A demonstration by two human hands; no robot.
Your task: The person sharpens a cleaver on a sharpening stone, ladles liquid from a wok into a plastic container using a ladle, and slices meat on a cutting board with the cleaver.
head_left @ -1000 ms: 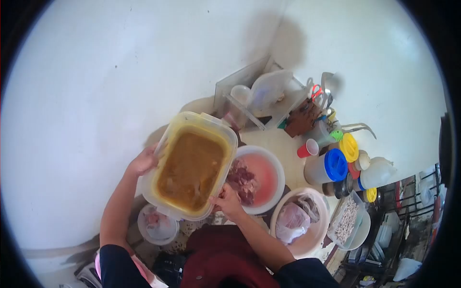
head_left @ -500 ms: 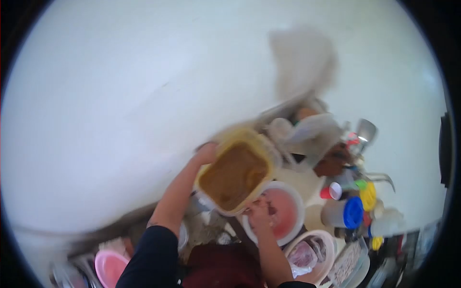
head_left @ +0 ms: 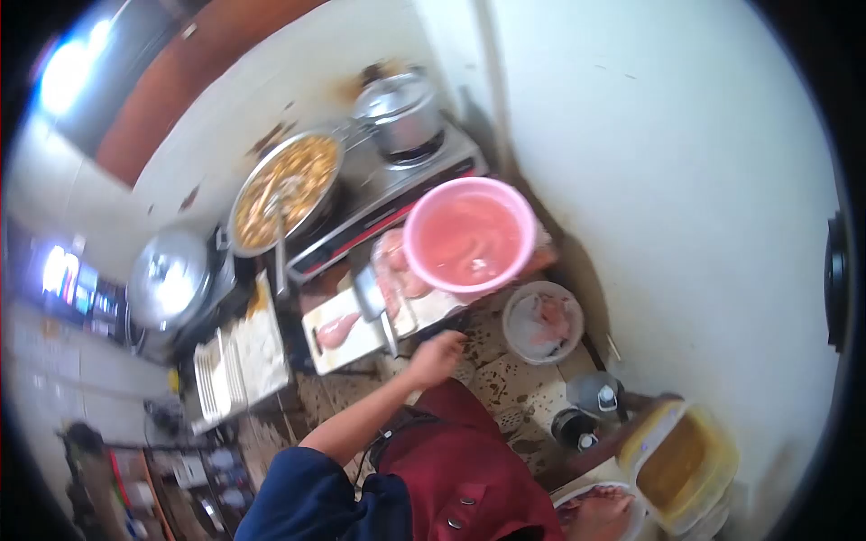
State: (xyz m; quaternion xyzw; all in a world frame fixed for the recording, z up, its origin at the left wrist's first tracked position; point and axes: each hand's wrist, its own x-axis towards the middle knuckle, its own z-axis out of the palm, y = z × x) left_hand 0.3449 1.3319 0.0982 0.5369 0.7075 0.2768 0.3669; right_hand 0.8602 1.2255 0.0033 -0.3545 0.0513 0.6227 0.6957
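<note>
My left hand point(head_left: 439, 359) is in front of the cutting board, its fingers loosely bent with nothing seen in them. On the white cutting board point(head_left: 327, 361) are pale pink meat pieces point(head_left: 337, 331) and a cleaver point(head_left: 370, 296), its handle toward me. A pink tub point(head_left: 469, 287) of reddish liquid stands just beyond that hand. At the lower right my right hand point(head_left: 603, 520) reaches into a bowl point(head_left: 639, 521) with reddish contents; its fingertips are hidden. Beside it a yellowish container point(head_left: 717, 442) holds a brown liquid.
Behind the board, a stove point(head_left: 388, 203) carries a wide pan point(head_left: 289, 189) of food with a ladle and a lidded pot point(head_left: 401, 113). A white bucket point(head_left: 543, 323) and bottles point(head_left: 594, 394) stand to the right. Wall runs along the right.
The view has swung left, bringing the stove and cutting board into sight. My left hand has let go of the yellowish container and moved away from it. My right hand stays at the bowl.
</note>
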